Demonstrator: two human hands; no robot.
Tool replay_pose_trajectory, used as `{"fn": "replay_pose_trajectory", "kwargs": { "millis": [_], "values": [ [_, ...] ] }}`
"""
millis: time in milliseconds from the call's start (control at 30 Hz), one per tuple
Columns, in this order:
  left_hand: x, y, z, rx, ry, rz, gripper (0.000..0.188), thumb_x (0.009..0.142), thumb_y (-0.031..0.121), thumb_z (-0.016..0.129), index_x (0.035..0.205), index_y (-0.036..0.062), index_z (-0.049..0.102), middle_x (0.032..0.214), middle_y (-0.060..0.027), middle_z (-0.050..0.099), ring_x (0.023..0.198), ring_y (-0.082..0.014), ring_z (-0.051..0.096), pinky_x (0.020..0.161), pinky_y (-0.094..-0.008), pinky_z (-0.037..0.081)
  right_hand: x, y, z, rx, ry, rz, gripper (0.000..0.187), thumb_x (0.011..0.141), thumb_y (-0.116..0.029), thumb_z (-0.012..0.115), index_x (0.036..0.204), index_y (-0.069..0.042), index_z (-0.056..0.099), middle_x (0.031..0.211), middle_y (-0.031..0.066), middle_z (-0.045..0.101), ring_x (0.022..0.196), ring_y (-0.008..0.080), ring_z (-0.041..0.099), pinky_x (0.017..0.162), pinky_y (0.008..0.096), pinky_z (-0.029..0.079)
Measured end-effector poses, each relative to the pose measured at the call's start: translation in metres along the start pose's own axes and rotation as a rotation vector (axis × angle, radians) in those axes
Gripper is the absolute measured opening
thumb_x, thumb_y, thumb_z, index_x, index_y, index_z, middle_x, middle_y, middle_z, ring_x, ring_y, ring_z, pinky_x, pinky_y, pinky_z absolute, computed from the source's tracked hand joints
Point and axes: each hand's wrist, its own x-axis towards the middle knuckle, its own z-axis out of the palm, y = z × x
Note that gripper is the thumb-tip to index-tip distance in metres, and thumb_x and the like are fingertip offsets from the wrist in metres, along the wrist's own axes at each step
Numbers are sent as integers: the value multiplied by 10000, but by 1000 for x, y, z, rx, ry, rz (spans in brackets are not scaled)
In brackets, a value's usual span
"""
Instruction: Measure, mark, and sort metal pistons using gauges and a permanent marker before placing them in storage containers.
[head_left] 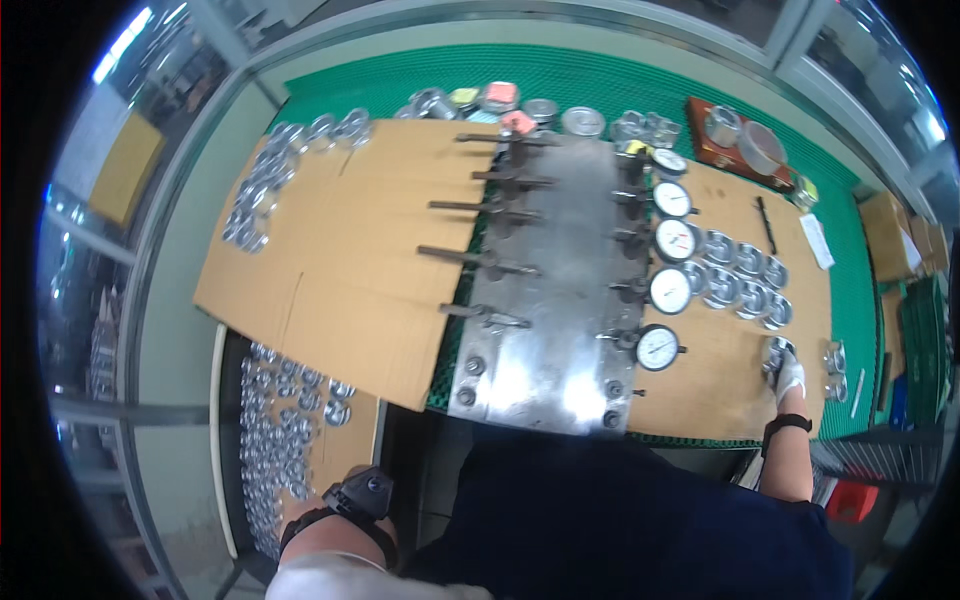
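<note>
The piston (pixel 775 356) was at the right end of the brown cardboard (pixel 715 400), just ahead and a bit left of the right hand (pixel 790 376). That hand, in a white glove, seemed to pinch it. I couldn't tell its long way. The nearest dial gauge (pixel 658 347) sat farther left. The left hand (pixel 303 507) was far off, near many low-down pistons (pixel 337 412); I couldn't tell how its fingers were.
</note>
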Motion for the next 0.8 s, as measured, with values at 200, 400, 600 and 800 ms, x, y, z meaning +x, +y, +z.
{"fn": "replay_pose_trajectory", "kwargs": {
  "millis": [200, 400, 600, 800],
  "values": [
    [-18, 61, -26, 305, -111, -898, 235, 782, 191, 740, 1009, 164, 687, 997, -36, 666, 824, -220, 639, 635, -310, 547, 6, 15, 23, 95, 162, -71, 371, 915, -401, 583, 1116, -89, 586, 818, 66, 605, 614, 202, 606, 461, 307, 505],
    [-20, -46, -8, 999, 337, -604, 126, 609, 110, 665, 625, 58, 550, 466, -28, 527, 393, -267, 564, 379, -358, 472, -33, 43, 29, 85, 62, -47, 496, 884, -412, 645, 1232, -101, 476, 987, 93, 557, 721, 211, 620, 578, 303, 532],
    [-81, -270, -113, 641, -538, -731, 433, 835, 201, 635, 1242, 59, 588, 1163, -224, 635, 1071, -374, 613, 927, -415, 492, -129, 90, 9, 297, 202, -130, 566, 870, -344, 681, 1307, -94, 422, 1211, 126, 388, 1072, 327, 519, 842, 388, 530],
    [-193, -494, -273, 834, -348, -1160, 713, 770, 124, 655, 1439, 122, 411, 1438, -189, 434, 1226, -358, 522, 1017, -395, 444, -148, 177, -67, -47, 123, -328, 415, 978, -284, 465, 1349, -101, 505, 1249, 99, 561, 1025, 254, 593, 818, 373, 532]
  ]
}}
